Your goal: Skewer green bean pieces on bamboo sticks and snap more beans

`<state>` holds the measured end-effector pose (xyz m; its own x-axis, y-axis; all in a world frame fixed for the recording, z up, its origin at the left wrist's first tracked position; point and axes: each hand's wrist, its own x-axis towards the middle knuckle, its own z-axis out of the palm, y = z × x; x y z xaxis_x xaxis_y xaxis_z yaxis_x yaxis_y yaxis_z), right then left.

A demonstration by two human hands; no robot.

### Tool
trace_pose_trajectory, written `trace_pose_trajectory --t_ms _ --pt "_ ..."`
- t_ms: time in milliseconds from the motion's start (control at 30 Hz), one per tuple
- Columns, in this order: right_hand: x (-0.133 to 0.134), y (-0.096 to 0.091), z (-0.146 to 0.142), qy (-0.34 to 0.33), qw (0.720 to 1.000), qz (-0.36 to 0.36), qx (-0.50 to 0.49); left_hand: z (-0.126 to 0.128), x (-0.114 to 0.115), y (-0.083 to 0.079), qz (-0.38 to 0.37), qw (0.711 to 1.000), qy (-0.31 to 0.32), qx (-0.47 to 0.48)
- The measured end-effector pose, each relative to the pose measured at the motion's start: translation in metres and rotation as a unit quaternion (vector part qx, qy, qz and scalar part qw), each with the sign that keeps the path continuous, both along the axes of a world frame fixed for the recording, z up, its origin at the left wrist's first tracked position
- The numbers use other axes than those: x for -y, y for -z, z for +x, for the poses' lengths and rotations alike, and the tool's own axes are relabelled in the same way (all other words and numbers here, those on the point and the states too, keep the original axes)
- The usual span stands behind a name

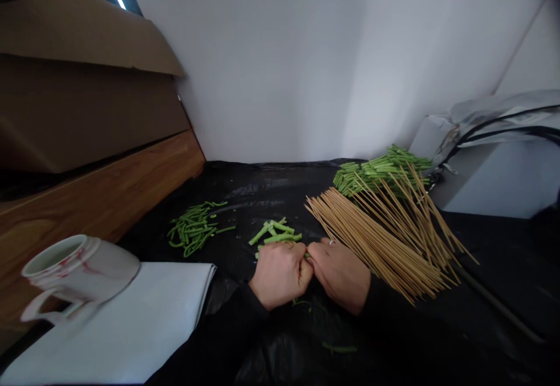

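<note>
Fists pressed knuckle to knuckle on black-covered surface (262,190).
Left hand (280,273) and right hand (342,275) clenched, fingers curled on something hidden but for a sliver of green; bean pieces (276,234) just beyond the fingers, skewers (385,243) fanned right of them, probably kept within reach.

Glossy, crinkled black plastic sheet (271,188) underneath. Pale, matt wood for the skewers (385,240). Smooth, faintly waxy skin on the bean pieces (277,234). Shiny glazed ceramic mug (100,269). Matt white sheet (144,316), paper-like. Smooth varnished wood panel (109,193); dull brown cardboard (87,112).
</note>
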<state>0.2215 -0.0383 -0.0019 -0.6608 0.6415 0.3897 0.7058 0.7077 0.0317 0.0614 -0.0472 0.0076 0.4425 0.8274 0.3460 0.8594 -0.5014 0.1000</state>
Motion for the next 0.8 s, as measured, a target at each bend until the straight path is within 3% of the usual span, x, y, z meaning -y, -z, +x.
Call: trace_pose_trajectory --t_ms 100,200,333,433,533,800 --pt "-0.001 0.0 0.0 -0.001 1.0 -0.012 0.013 -0.001 0.0 -0.002 -0.045 0.998 -0.022 0.039" --pt "-0.004 -0.001 0.003 0.012 1.0 -0.007 0.022 -0.004 -0.002 -0.005 -0.088 0.994 0.012 0.059" --pt "-0.01 0.0 0.009 0.042 0.999 0.009 0.023 -0.009 -0.008 -0.008 -0.048 0.995 0.081 0.039" --pt "-0.013 0.003 0.011 0.036 0.999 0.023 0.031 -0.011 -0.012 -0.006 -0.013 0.996 0.081 0.019" --pt "-0.013 0.005 0.01 0.031 0.999 0.022 0.022 -0.01 -0.012 -0.003 -0.036 0.994 0.081 0.059" --pt "-0.015 0.007 0.01 0.009 0.993 -0.081 -0.083 -0.014 -0.014 -0.003 -0.092 0.975 0.123 0.16"
